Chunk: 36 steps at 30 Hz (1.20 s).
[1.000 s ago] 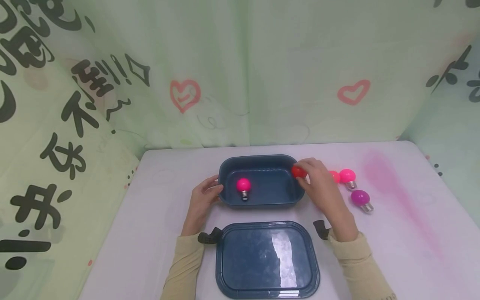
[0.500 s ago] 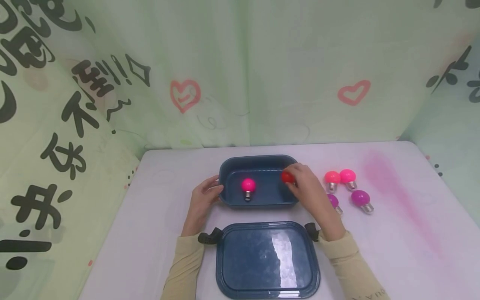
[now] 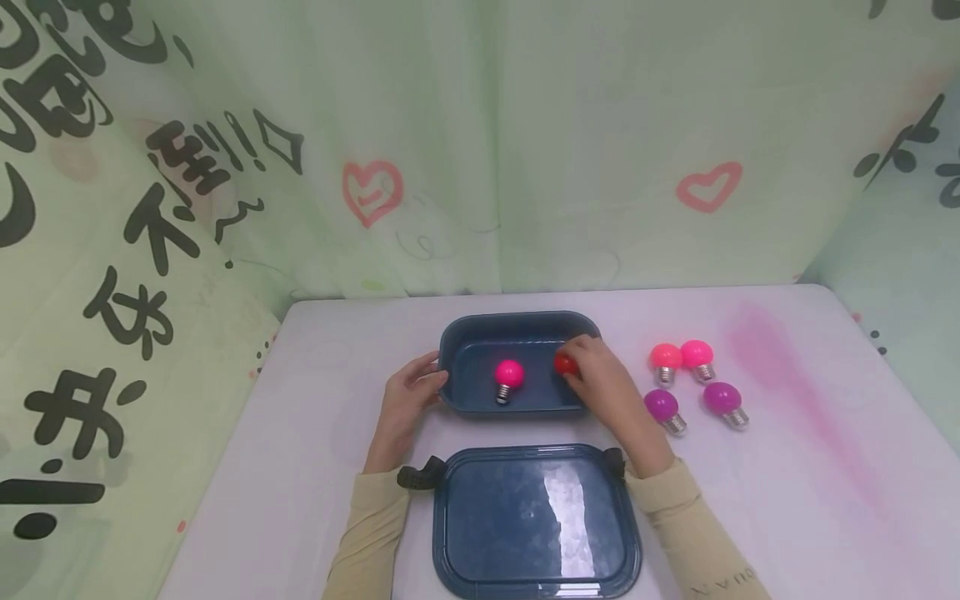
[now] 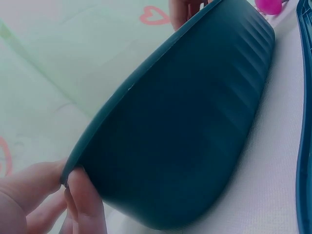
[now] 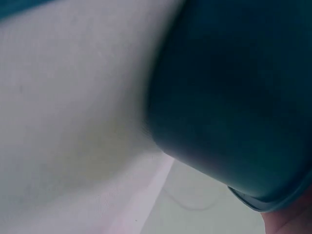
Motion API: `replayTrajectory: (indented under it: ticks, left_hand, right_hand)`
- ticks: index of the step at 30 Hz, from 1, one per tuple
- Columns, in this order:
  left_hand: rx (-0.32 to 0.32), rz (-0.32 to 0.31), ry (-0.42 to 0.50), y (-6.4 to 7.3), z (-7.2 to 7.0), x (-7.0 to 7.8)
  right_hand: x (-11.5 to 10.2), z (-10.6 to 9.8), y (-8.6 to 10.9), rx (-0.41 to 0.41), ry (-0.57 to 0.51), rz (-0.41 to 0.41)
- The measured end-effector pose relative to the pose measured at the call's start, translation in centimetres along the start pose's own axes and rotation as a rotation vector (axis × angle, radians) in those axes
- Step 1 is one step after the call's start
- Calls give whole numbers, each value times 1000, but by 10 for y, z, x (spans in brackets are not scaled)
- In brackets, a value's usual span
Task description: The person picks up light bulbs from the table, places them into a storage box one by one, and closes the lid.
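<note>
A dark blue rectangular box (image 3: 467, 354) stands on the table, a bright pink light bulb (image 3: 509, 375) lying inside it. My left hand (image 3: 405, 400) grips its left end; the left wrist view shows thumb and fingers pinching the rim beside the ribbed outer wall (image 4: 180, 122). Over the right half of the box, my right hand (image 3: 606, 382) holds a red light bulb (image 3: 566, 364) between thumb and fingers, the bulb's base hidden behind them. In the right wrist view the box's outer wall (image 5: 234, 107) covers most of that hand.
A dark blue lid (image 3: 502, 521) lies flat in front of the box, between the forearms. To the right are an orange-pink bulb (image 3: 665, 357), a pink bulb (image 3: 697, 355) and two purple ones, the nearer purple bulb (image 3: 662, 406) close to my right forearm. A curtain (image 3: 555, 125) hangs behind.
My right hand has moved left with the red bulb, from the box's right rim to over its inside. The pink bulb inside has shifted right. A purple bulb has come out from behind my right arm.
</note>
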<state>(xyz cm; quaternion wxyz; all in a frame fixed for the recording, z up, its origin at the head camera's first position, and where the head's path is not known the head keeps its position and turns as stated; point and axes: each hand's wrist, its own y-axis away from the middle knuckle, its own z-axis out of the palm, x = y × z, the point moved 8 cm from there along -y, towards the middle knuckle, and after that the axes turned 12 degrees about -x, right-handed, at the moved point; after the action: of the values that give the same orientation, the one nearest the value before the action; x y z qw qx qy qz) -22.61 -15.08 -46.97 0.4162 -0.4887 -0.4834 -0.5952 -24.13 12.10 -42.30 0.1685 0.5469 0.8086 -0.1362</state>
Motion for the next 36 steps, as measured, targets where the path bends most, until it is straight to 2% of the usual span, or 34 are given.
replayTrajectory:
  ticks: [4,11,18,34,36]
  left_hand:
    - [2,-20,1,-4,-2,-6]
    - [8,4,47,-16,-9,-27]
    - [18,37,46,-16,-10,-27]
    - [13,30,50,-15,-6,-22]
    - [17,38,45,-17,-7,-25]
  right_hand:
    - [0,3,-1,-6,25,8]
    - [-1,5,-3,-23,50,20]
    - [-2,7,-4,-29,68,22]
    - [-1,5,-3,-22,70,18]
    - [-1,3,-2,-19,73,17]
